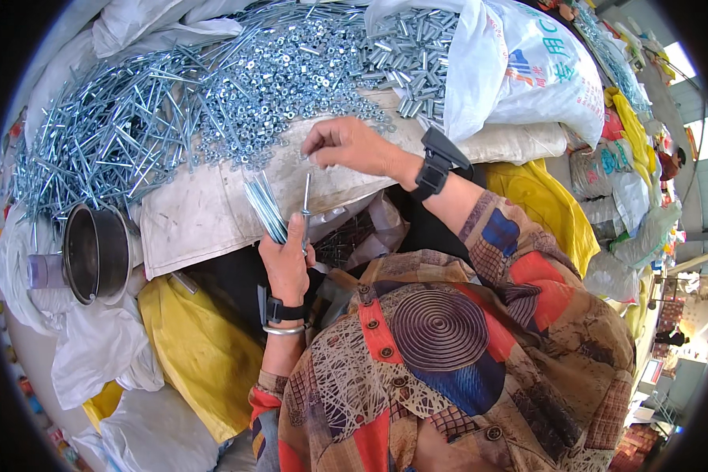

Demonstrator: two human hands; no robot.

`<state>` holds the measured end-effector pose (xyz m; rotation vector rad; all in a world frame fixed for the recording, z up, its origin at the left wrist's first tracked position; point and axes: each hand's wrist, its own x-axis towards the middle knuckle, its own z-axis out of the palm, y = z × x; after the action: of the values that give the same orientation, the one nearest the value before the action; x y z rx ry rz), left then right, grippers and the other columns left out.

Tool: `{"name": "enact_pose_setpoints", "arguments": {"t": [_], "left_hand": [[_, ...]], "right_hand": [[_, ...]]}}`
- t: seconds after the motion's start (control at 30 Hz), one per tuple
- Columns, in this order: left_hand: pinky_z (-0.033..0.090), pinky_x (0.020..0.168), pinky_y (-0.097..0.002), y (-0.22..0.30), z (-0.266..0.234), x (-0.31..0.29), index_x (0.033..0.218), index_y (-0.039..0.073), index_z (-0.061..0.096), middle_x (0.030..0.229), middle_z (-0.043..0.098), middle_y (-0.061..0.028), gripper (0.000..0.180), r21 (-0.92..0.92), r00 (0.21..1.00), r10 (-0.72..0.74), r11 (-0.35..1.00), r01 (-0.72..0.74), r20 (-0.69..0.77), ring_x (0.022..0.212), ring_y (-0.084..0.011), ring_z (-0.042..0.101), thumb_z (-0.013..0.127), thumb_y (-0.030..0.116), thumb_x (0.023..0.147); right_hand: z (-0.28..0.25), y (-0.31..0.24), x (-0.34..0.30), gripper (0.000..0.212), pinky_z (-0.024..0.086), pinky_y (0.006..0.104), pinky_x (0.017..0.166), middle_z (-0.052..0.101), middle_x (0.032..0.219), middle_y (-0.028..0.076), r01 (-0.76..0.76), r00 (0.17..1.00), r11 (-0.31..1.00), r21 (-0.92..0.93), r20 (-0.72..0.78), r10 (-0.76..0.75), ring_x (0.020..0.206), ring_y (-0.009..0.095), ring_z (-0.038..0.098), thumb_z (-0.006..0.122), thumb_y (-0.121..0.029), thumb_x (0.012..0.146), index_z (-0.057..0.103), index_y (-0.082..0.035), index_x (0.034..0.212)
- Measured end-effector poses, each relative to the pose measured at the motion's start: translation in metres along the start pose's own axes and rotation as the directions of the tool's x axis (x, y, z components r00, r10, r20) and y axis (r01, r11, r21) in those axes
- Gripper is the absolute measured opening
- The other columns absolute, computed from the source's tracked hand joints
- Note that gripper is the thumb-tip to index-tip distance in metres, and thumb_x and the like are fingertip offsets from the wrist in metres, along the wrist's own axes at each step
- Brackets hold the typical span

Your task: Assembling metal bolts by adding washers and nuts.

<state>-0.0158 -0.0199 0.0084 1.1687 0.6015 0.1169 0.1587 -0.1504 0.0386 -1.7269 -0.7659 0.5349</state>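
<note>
My left hand (285, 266) is closed around a bundle of long thin metal bolts (265, 206) that fan up from the fist. One more bolt (307, 193) stands apart from them, upright between thumb and fingers, with a small collar-like part partway along it. Just above that bolt's tip is my right hand (352, 146), its thumb and fingers pinched together. Whatever small piece it may hold is hidden by the fingers. Beyond both hands lies a heap of small nuts and washers (283, 86). To its left spreads a pile of loose long bolts (106, 130).
Short metal sleeves (413, 59) lie at the far right of the heap, beside a white plastic sack (539, 67). A pale cloth (193, 208) covers the near edge. A dark round metal pot (98, 252) stands at left. Yellow sacks (193, 346) lie below.
</note>
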Motion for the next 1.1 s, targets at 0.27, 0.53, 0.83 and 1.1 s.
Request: {"name": "enact_pose_setpoints", "arguments": {"t": [0.27,0.53,0.83,1.1], "left_hand": [[0.033,0.033,-0.0227,-0.003,-0.002,0.0,0.078,0.003,0.049,0.055,0.045,0.0001,0.03,0.064,0.995,0.101,0.993,-0.1,-0.025,0.038,-0.0081,0.042,0.068,0.024,0.085],[0.034,0.034,-0.0237,0.01,0.001,0.001,0.079,0.001,0.049,0.055,0.048,-0.0015,0.029,0.343,0.965,0.261,0.908,-0.239,-0.016,0.037,-0.0081,0.043,0.065,0.023,0.087],[0.041,0.044,-0.028,-0.001,-0.006,0.016,0.086,0.003,0.051,0.067,0.051,-0.0015,0.024,0.304,0.945,0.319,0.909,-0.284,-0.073,0.046,-0.0117,0.047,0.054,0.026,0.093],[0.031,0.038,-0.0212,0.031,-0.004,0.019,0.083,0.004,0.051,0.056,0.046,-0.0007,0.018,0.048,0.969,0.242,0.97,-0.24,-0.045,0.041,-0.0071,0.04,0.062,0.017,0.089]], "right_hand": [[0.008,-0.011,-0.025,0.016,0.046,0.0231,0.062,0.062,0.08,0.004,-0.114,0.991,0.94,0.32,0.102,0.085,0.069,0.01,0.057,0.063,-0.006,0.08,0.063,0.003,0.094],[0.047,-0.006,-0.049,0.016,0.045,0.0228,0.061,0.062,0.079,0.005,-0.26,0.965,0.9,0.35,0.078,0.249,0.069,0.009,0.056,0.066,-0.012,0.083,0.064,0.003,0.088],[0.046,-0.013,-0.047,0.019,0.049,0.0236,0.066,0.064,0.082,0.006,-0.078,0.99,0.929,0.362,-0.083,0.115,0.073,0.011,0.06,0.062,-0.014,0.088,0.062,0.004,0.093],[0.015,-0.044,-0.019,0.016,0.046,0.0286,0.058,0.063,0.076,0.009,0.234,0.932,0.943,-0.236,-0.222,-0.286,0.067,0.013,0.06,0.065,-0.012,0.083,0.062,0.003,0.09]]}}
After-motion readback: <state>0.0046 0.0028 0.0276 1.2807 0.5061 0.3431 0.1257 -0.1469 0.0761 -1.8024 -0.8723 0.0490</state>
